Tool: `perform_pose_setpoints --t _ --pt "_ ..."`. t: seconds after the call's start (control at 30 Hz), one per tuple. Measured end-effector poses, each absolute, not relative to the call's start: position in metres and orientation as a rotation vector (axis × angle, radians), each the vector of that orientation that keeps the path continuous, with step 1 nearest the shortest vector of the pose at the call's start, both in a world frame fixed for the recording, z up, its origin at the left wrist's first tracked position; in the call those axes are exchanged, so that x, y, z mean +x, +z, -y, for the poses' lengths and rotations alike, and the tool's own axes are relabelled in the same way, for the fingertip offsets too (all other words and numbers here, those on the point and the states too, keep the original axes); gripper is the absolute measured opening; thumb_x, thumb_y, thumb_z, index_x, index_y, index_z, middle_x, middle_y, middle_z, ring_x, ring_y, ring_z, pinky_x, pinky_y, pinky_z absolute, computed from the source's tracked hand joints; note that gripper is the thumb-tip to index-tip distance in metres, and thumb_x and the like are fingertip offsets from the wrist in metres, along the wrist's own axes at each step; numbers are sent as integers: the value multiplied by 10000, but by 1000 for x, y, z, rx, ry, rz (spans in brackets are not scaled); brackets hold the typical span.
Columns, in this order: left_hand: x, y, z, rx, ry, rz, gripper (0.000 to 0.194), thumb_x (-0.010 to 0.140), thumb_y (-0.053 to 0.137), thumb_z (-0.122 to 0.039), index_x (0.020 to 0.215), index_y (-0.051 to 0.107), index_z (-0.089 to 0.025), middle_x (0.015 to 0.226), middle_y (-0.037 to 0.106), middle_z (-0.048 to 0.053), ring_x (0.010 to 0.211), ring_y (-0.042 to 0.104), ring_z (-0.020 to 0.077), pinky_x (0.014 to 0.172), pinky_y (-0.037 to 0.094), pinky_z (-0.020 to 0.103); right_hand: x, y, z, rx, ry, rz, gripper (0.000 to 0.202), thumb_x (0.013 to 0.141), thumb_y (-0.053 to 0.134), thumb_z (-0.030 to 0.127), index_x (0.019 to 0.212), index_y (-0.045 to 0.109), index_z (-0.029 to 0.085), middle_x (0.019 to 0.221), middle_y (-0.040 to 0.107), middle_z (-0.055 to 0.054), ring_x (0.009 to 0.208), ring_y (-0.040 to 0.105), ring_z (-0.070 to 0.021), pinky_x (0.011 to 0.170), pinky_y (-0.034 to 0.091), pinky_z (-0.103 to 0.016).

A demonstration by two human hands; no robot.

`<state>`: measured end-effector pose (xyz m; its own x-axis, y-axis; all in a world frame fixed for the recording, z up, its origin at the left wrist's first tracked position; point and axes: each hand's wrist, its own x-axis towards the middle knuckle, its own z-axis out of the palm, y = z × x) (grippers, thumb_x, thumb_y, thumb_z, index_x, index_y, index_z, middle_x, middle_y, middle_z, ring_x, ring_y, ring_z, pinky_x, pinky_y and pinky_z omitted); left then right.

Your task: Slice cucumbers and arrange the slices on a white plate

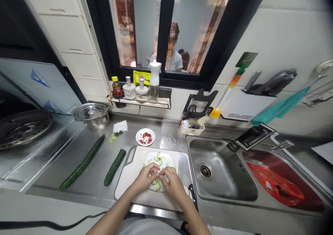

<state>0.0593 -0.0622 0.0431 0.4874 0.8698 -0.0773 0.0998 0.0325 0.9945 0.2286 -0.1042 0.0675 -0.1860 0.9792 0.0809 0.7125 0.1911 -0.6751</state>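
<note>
Both hands meet over a white plate (170, 159) that lies on a cutting board (127, 179). Thin cucumber slices (158, 158) are laid on the plate in curved, petal-like groups. My left hand (146, 176) has its thumb and index finger close together; whatever is between them is too small to make out. Fingers of my right hand (172, 181) are pinched too, almost touching the left fingertips, their contents hidden. Along the board's right side lies a knife with a black handle (193, 194). Behind the board, a small white dish (138, 132) carries small red pieces (146, 137).
A long cucumber (83, 161) and a shorter cut one (114, 167) lie left of the board. Cucumber scraps (113, 137) sit near a lidded pot (91, 113). The sink (221, 172) is on the right, with a red bag (275, 184) beyond. A person (174, 59) shows in the window.
</note>
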Motion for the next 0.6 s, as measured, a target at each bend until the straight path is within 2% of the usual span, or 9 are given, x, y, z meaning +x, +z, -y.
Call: perform_pose_setpoints --t 0.37,0.6 --pt "51 45 72 1536 700 -1010 193 825 564 -316 961 578 -180 713 609 -11 697 568 132 671 408 228 222 55 109 -1585 656 2020 168 895 463 249 805 599 207 874 612 -37 864 541 -174 784 408 -277" --pt "36 43 62 1680 680 -1341 200 820 529 -288 976 620 -201 759 654 -9 710 581 133 677 406 219 228 47 101 -1751 568 2020 177 887 469 243 815 622 192 830 617 -43 844 526 -170 769 368 -264"
